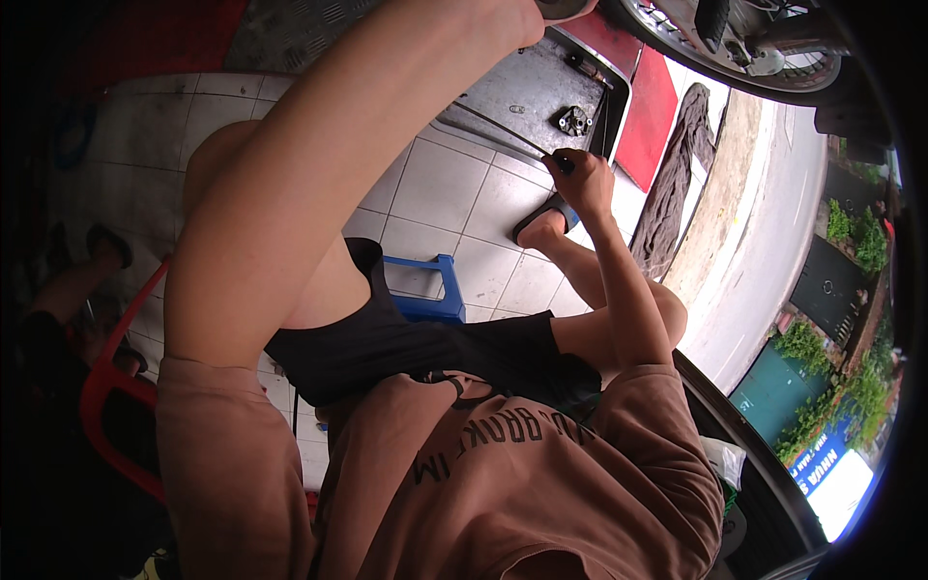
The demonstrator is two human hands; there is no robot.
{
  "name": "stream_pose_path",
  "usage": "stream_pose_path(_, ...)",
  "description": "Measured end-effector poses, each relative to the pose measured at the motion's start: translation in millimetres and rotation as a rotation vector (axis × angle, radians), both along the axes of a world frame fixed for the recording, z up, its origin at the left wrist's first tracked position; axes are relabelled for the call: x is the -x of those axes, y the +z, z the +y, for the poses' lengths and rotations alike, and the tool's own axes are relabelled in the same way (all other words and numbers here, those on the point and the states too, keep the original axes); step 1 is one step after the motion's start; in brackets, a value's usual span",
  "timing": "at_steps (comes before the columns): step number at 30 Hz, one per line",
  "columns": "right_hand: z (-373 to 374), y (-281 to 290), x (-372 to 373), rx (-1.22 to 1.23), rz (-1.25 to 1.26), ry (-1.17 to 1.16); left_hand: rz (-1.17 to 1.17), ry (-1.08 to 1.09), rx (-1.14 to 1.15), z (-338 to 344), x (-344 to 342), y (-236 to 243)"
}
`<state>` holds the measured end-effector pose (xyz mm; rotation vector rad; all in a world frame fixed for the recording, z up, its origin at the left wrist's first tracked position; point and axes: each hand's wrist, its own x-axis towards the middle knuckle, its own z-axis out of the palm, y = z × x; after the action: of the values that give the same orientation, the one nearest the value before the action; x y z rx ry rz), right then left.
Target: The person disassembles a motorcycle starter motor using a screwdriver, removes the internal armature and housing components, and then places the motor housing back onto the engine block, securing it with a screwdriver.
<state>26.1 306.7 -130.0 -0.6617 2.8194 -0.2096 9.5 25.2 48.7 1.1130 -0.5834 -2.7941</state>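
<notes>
My right hand [585, 184] is closed round the black handle of a long thin screwdriver [507, 130]. Its shaft slants up and left along the near edge of a grey metal tray [522, 82]. In the tray, just beyond that hand, lies a small black metal part [574, 121] with bolt holes. A handled tool [586, 68] rests farther back. My left arm stretches up across the view, and the left hand [530, 21] is cut off by the top edge. It seems curled round something dark [561, 8] that I cannot make out.
A motorbike wheel [667, 39] stands at the upper right, beyond a red mat [650, 126]. A crumpled grey cloth [681, 174] lies by the road. Below me is a blue plastic stool [430, 304]. A red chair [101, 387] and another person's leg [82, 280] are left.
</notes>
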Motion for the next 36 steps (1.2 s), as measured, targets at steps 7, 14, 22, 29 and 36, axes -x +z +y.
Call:
stream_pose_path(7, 1.4, -1.6, 2.5, 0.023, -0.013, 0.043, 0.077, -0.017, -0.013, -0.3, 1.8, -7.0)
stream_pose_path(14, 13.5, -9.1, 9.6, 0.087, -0.030, 0.074, 0.067, -0.007, -0.039, 0.8, 5.8, -12.8)
stream_pose_path(22, 10.0, -3.6, 10.3, 0.142, -0.054, 0.066, 0.137, -0.022, -0.124, -8.9, 14.1, -29.4)
stream_pose_path(29, 15.6, 3.9, 12.1, 0.167, -0.074, -0.052, 0.078, -0.027, -0.117, -13.0, 19.3, -35.6)
stream_pose_path(36, 28.1, 42.2, 12.8, 0.474, -0.098, -0.217, 0.074, -0.007, -0.026, -22.0, 10.0, -24.2)
